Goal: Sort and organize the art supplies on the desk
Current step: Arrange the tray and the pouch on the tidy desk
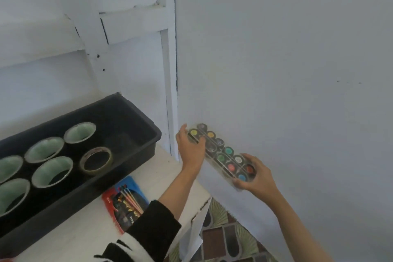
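a paint pot set, two rows of small coloured pots in clear packaging, is held in the air just past the right edge of the bench, close to the white wall. its long axis is laid slantwise, from far left to near right, with the lids turned up toward the camera. the far-left end is clasped by the left grip, the fingers curled across the top of the pots. the near-right end is clasped by the right grip, the fingers wrapped under the end and the thumb laid on top. both grips are closed round the set.

on the left of the bench a black tray is seen, in which several green-lined tape rolls and one brown tape roll are laid flat. a red and blue packet is set just beside the tray's near wall, partly covered by a dark sleeve.
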Tool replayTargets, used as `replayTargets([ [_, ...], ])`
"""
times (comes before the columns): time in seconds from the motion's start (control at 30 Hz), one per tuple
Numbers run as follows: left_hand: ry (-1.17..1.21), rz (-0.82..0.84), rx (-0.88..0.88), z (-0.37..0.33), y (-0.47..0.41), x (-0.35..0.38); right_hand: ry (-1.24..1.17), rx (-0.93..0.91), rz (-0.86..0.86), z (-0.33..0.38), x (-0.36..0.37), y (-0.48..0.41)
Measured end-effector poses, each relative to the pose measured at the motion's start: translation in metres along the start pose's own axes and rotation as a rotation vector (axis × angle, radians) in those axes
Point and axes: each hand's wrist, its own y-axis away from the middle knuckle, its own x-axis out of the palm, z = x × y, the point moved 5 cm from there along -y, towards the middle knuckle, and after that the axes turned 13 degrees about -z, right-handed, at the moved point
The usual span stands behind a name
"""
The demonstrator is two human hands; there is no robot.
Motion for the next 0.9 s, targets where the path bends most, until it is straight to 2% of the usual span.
replayTargets([
  [0.13,0.324,0.01,-0.1,-0.039,-0.022,0.034,-0.071,-0.051,-0.116,0.041,-0.004,-0.059],
  [0.23,0.441,0.012,-0.119,-0.056,-0.04,0.043,-0.112,-0.123,-0.163,0.08,0.015,-0.098],
  [0.4,0.601,-0.15,-0.144,-0.069,-0.091,0.008,-0.278,-0.182,-0.006,0.137,0.059,-0.134],
  [0.63,0.463,-0.4,-0.051,-0.058,-0.144,-0.095,-0.294,-0.308,0.336,0.186,0.158,-0.149],
  [0.77,0.374,-0.494,-0.138,-0.041,-0.154,-0.146,-0.195,-0.419,0.444,0.195,0.227,-0.156],
  [0.9,0.296,-0.555,-0.219,-0.026,-0.157,-0.165,-0.087,-0.38,0.591,0.182,0.292,-0.158],
])
